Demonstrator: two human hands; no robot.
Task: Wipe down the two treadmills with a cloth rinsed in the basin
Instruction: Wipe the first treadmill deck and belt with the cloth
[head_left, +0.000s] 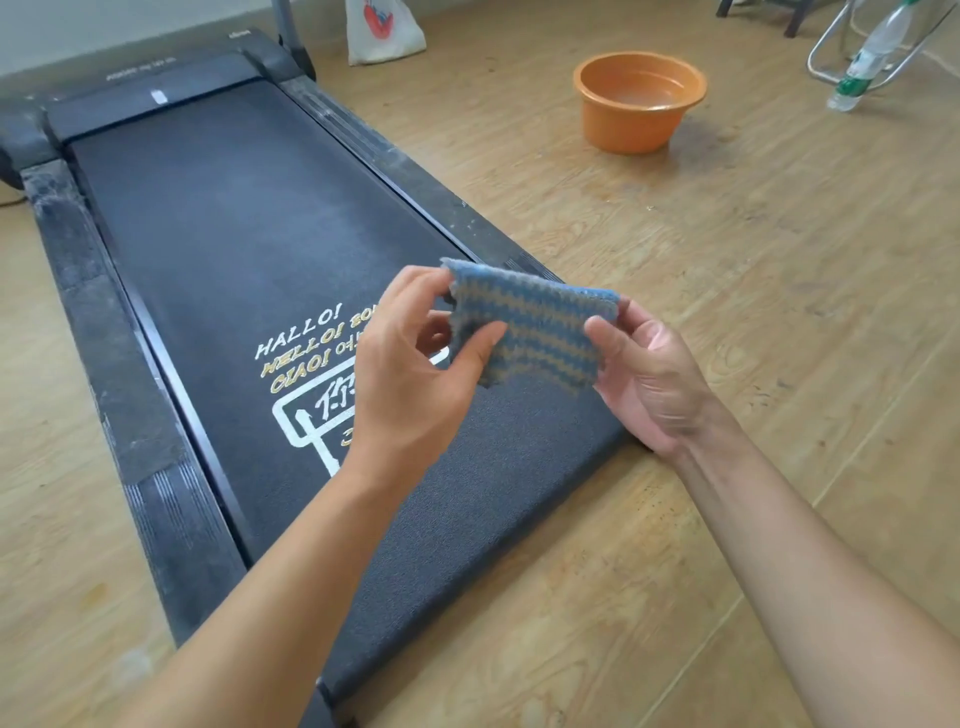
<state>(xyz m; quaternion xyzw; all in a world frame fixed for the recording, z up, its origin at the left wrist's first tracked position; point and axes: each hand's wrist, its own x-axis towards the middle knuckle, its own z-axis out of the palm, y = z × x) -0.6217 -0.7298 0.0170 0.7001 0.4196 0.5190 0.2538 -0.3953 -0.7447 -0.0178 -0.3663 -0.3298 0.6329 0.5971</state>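
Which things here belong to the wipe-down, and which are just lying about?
For the job: striped cloth, pinched by left hand and right hand; dusty treadmill; orange basin.
Lying about: white bag; plastic bottle; metal frame.

Bare left hand (415, 374) and right hand (654, 384), forearms (291, 571) uncovered to the frame edge.

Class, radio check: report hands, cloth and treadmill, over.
Over the treadmill, left hand and right hand pinch the cloth. Its rails dusty, unwiped. The basin stands apart, right. Nothing in the way.
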